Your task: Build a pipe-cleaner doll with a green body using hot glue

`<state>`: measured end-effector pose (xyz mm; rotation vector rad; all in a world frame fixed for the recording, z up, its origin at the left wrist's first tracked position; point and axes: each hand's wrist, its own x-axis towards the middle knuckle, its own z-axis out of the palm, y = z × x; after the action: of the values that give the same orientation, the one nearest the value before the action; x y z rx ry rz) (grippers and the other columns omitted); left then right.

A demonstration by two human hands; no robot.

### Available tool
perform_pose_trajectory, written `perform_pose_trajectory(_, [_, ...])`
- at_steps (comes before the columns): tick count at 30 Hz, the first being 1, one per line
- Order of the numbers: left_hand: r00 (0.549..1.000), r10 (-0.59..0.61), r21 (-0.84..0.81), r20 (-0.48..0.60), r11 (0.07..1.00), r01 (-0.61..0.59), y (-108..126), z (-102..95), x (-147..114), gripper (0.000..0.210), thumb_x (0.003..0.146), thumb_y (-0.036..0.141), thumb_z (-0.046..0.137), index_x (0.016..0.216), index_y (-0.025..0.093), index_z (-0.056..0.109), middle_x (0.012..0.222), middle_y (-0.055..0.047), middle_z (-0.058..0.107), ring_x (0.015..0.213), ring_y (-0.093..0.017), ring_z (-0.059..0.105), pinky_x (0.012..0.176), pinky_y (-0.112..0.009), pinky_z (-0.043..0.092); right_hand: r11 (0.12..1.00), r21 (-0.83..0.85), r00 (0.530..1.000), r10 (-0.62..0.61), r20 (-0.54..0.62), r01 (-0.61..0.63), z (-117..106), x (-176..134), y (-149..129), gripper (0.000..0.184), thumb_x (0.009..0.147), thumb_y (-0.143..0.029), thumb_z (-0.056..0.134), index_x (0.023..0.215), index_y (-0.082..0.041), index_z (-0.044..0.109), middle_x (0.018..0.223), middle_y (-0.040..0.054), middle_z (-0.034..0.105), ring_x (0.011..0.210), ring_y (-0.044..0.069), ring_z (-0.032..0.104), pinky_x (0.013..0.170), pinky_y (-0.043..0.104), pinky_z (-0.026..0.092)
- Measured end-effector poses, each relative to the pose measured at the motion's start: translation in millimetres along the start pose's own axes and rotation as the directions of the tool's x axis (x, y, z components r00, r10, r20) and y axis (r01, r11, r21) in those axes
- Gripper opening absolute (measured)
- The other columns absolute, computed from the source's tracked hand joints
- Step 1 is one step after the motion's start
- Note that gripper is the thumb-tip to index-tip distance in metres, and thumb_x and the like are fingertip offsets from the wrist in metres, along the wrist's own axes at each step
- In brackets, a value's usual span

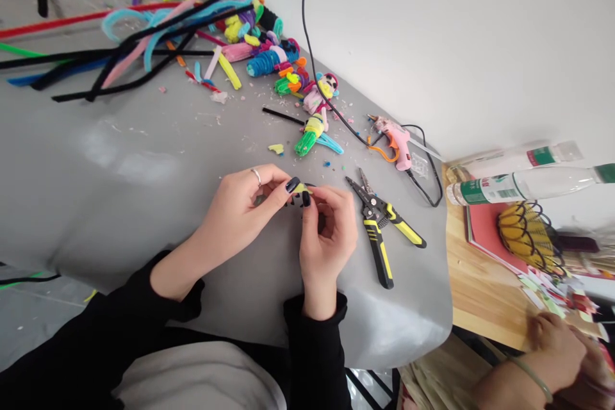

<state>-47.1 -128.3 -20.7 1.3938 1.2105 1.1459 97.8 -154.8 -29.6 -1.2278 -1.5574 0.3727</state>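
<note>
My left hand (262, 195) and my right hand (329, 221) meet over the grey table, thumbs and fingertips pinched on a short piece of yellow pipe cleaner (302, 188). Most of that piece is hidden by my fingers. Just beyond lies a green and yellow pipe-cleaner figure (311, 134), with black and blue stems beside it. A small yellow scrap (275, 149) rests near my left hand. To the right of my right hand, wire-stripping pliers (379, 224) with black and yellow handles lie with their jaws apart.
A pink glue gun (396, 141) with its cord lies near the wall. Loose pipe cleaners (144, 38) and several finished figures (273, 59) spread along the back left. At right, a wooden table (480, 282) bears plastic bottles (528, 184) and a basket (526, 234); another person's hands (557, 346) are there.
</note>
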Motion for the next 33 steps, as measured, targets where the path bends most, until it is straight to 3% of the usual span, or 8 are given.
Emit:
perform_pose_trajectory(23, [1.000,-0.004,0.061,-0.020,0.998,0.006,1.3,-0.7,-0.8,0.029,0.098,0.045,0.061,0.085,0.022,0.072,0.081,-0.003,0.077,0.071,-0.018,0.069,0.067,-0.028,0.054,0.997,-0.073,0.999,-0.035,-0.022,0.034,1.8,0.8,1.3,0.013,0.101,-0.010,0.061,0.103,-0.021,0.068,0.096,0.0030,0.069,0.085,0.013,0.067,0.070,0.025,0.057])
perform_pose_trajectory(33, [0.999,0.046,0.111,0.027,0.993,-0.049,4.3,-0.8,-0.8,0.024,0.096,0.036,0.057,0.078,0.022,0.066,0.073,0.000,0.070,0.064,-0.015,0.061,0.055,-0.024,0.045,0.990,-0.115,0.995,-0.088,-0.045,0.082,5.2,-0.3,1.2,0.016,0.096,-0.008,0.065,0.087,-0.020,0.059,0.084,-0.0018,0.060,0.070,0.008,0.056,0.057,0.019,0.045])
